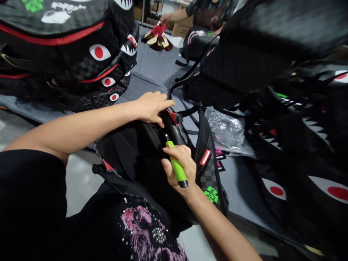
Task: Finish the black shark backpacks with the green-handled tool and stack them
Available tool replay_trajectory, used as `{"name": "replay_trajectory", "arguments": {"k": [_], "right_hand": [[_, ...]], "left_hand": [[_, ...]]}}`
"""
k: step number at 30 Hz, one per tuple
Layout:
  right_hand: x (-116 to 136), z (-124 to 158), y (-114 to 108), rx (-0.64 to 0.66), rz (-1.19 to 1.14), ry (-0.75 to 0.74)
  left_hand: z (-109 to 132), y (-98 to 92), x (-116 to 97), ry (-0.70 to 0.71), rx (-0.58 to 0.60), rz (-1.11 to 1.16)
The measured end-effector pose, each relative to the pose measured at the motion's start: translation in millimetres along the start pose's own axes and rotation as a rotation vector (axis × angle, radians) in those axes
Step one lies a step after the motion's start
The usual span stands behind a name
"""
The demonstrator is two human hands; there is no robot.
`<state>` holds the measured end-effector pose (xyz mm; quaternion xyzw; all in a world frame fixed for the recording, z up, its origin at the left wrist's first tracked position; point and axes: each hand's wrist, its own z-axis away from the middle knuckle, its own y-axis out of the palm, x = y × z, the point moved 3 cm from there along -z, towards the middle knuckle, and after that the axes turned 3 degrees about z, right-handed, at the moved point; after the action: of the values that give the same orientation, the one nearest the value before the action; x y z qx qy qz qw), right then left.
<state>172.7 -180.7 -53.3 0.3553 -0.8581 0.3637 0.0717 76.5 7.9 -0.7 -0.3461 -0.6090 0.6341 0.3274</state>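
Note:
A black backpack [136, 152] with red trim lies open in front of me on the grey table. My left hand [150, 106] rests on its upper edge, fingers curled over a black and red strap. My right hand [181, 170] is closed around a green lighter-like tool [176, 166], whose thin metal tip points up at the strap near my left hand.
Black backpacks with shark-mouth prints [76, 54] are stacked at the left, and more [293, 127] are heaped at the right. A crumpled clear plastic bag [228, 130] lies beside the open backpack. Another person's hand [165, 17] handles red tags [157, 36] at the far end.

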Motion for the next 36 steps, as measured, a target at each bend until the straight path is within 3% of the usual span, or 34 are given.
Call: {"name": "replay_trajectory", "arguments": {"k": [3, 5, 9, 11, 14, 19, 27, 32, 36], "right_hand": [[-9, 6, -5, 0.018, -0.007, -0.027], [-16, 11, -6, -0.036, -0.065, 0.001], [-22, 21, -2, -0.220, -0.277, 0.210], [-23, 23, 1, -0.251, -0.323, 0.291], [-25, 20, -3, -0.179, -0.234, 0.311], [-37, 5, -27, -0.041, 0.052, 0.385], [-43, -14, -31, 0.154, 0.051, 0.361], [-58, -16, -29, 0.227, 0.043, 0.466], [-66, -28, -30, 0.347, -0.021, 0.552]], "left_hand": [[5, -1.6, -9, 0.072, -0.051, -0.034], [9, -0.7, -22, 0.147, -0.085, -0.055], [4, 9.8, -40, 0.138, -0.121, -0.090], [0, 16.4, -42, 0.105, -0.144, -0.125], [0, 23.2, -41, 0.136, -0.169, -0.158], [4, 26.0, -39, 0.174, -0.165, -0.171], [-11, 35.8, -42, 0.194, -0.158, -0.197], [-18, 42.3, -39, 0.215, -0.183, -0.191], [-17, 42.0, -36, 0.073, -0.191, -0.126]]}}
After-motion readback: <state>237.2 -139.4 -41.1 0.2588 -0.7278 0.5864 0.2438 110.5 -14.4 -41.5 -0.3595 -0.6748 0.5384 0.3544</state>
